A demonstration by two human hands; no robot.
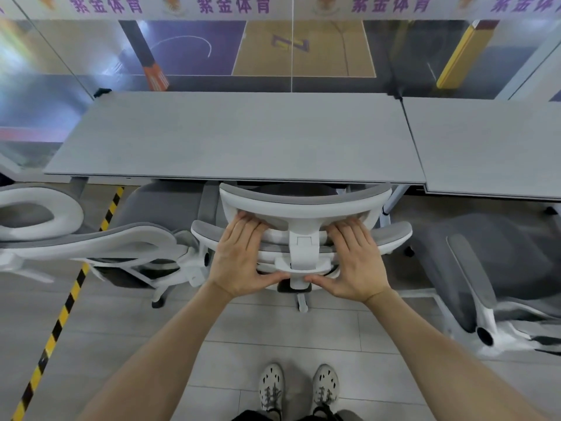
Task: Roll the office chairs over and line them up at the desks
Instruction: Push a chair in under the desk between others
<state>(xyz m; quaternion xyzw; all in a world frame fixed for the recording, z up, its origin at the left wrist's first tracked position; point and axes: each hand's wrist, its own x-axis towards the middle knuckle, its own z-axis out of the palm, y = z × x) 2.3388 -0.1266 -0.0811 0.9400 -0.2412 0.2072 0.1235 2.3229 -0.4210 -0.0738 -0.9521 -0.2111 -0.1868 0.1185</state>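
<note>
A white-framed grey mesh office chair stands straight in front of me, its seat tucked under the front edge of the grey desk. My left hand grips the back of the chair left of the white headrest post, fingers over the frame and thumb underneath. My right hand grips the same frame right of the post in the same way. A second chair stands at the left, and a third chair at the right, turned sideways.
A second grey desk adjoins on the right. Yellow-and-black tape runs diagonally across the floor at left. A glass wall rises behind the desks. My feet in white shoes stand on grey floor tiles.
</note>
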